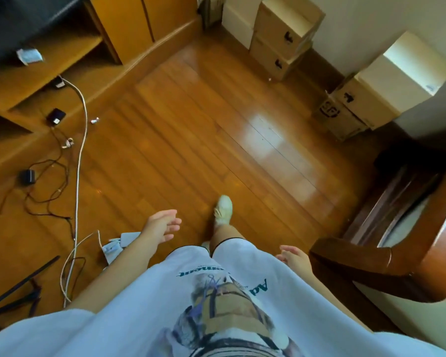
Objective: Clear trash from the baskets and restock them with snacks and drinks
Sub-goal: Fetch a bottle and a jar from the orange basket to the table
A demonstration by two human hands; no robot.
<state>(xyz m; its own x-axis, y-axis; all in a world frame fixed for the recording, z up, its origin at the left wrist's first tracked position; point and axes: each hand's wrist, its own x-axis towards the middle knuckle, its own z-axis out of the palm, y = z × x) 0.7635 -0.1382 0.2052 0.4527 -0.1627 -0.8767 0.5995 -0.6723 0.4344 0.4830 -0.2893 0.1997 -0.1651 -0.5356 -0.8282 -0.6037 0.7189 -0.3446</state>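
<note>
Wooden floorboards fill most of what I see, glossy and orange-brown, their long lines running away from me toward the far right corner. No basket, snack or drink shows anywhere in my view, so I cannot say where they are or how they lie. My left hand hangs out over the floor with the fingers spread and slightly curled, holding nothing. My right hand is low beside my hip, fingers loose and apart, also empty. One foot in a pale shoe is set forward on the boards, toe pointing away from me. My white printed shirt covers the bottom of the view. Against the far wall I count five cardboard boxes: two stacked at the back, and three more piled to the right near the corner. On my left, a white cable snakes down from a low wooden shelf unit across the floor, with thinner black wires tangled beside it and two small black adapters near them. A crumpled face mask lies on the shelf. A dark wooden chair arm curves just beside my right hand.
</note>
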